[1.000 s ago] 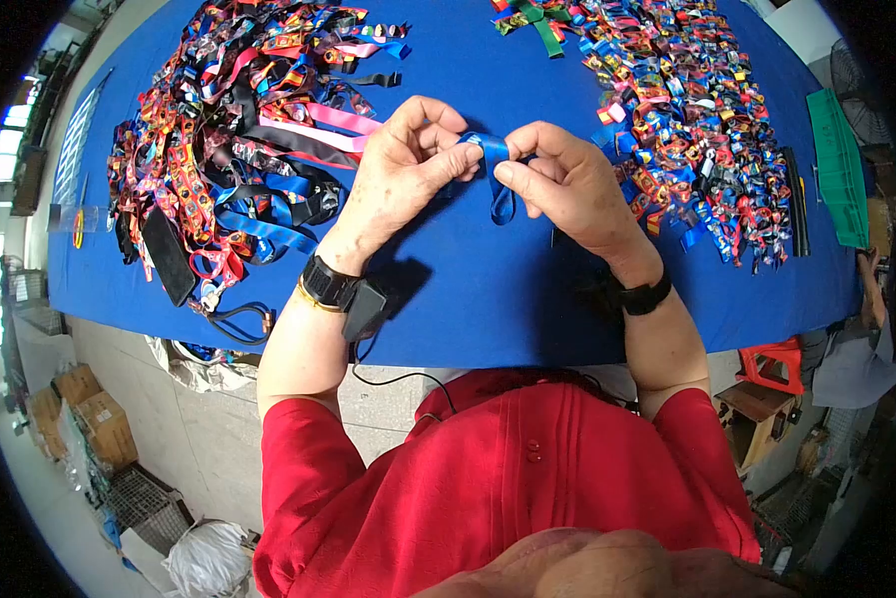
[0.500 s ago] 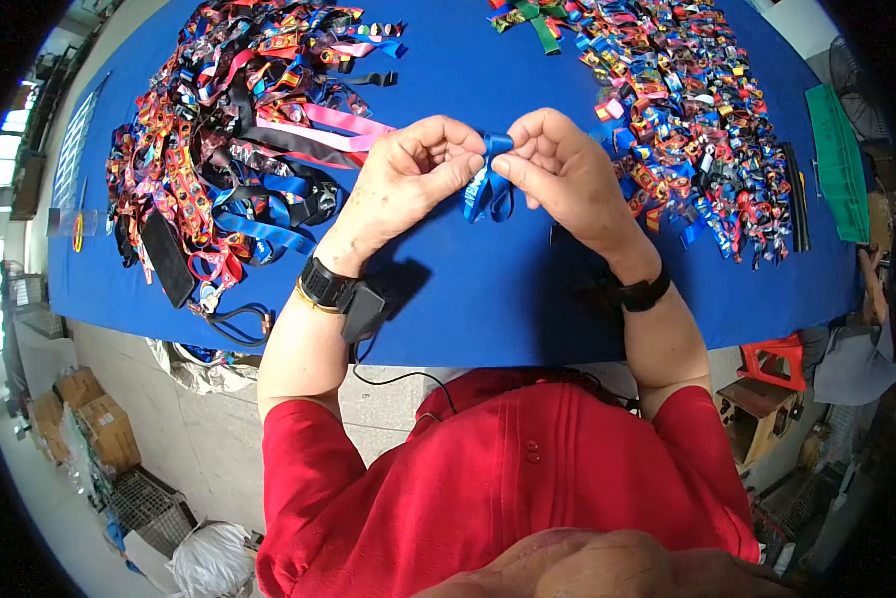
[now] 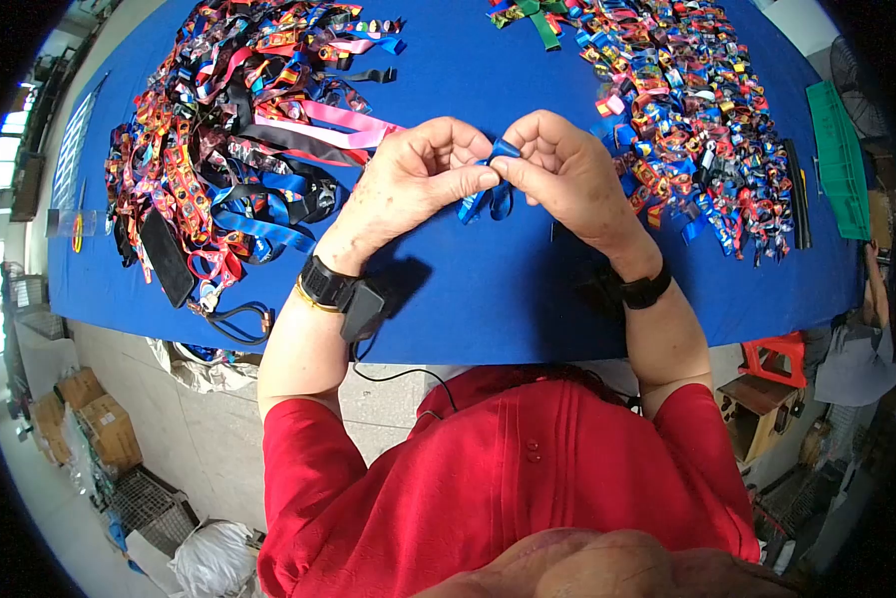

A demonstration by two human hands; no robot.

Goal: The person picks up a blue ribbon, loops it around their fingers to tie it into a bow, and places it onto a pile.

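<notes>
Between my two hands a blue ribbon strap is folded into a loop, and its lower folds hang beneath my fingers. My left hand is closed, thumb and fingertips pinching the strap from the left. From the right, my right hand pinches the upper loop, its other fingers curled. Part of the strap is hidden behind my thumbs. To the left of my left hand lies a heap of loose printed straps. Many small folded strap bundles lie in rows beyond my right hand.
A blue cloth covers the table. A black pouch and a dark cord lie at its left front. At the right edge are a green tray and dark strips. A cable hangs from my left wrist device.
My left thumb has shifted slightly right across the strap. The upper loop has tilted to the right, and the fold in my fingers has changed shape.
</notes>
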